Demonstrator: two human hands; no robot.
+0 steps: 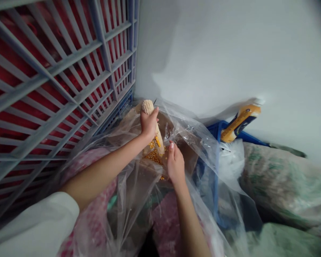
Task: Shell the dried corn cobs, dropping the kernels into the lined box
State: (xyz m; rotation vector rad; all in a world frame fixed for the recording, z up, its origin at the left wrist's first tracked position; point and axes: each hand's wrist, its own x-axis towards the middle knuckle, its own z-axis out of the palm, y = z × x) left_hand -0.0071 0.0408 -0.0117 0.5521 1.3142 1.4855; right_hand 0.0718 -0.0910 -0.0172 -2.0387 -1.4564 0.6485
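Observation:
My left hand [149, 123] is closed around a corn cob [148, 107], whose pale, stripped end sticks up above the fist. Below the hand the cob continues, mostly bare, with a short row of yellow kernels [157, 141] still attached. Close to its lower end is my right hand [176, 162], apart from the cob, with fingers curled in and the thumb laid along them. Whatever those fingers may hold is hidden. Loose corn kernels [153, 156] lie beneath the cob on brown material inside a clear plastic bag [128, 192]. A thin dark point shows behind the left hand.
A tall grey slatted crate [77, 103] with red behind it rises on the left. A pale wall [230, 53] stands ahead. To the right are a blue crate [216, 171], a yellow and dark packet [240, 123] and a stuffed woven sack [286, 178]. Pink patterned cloth [92, 203] lies under the plastic.

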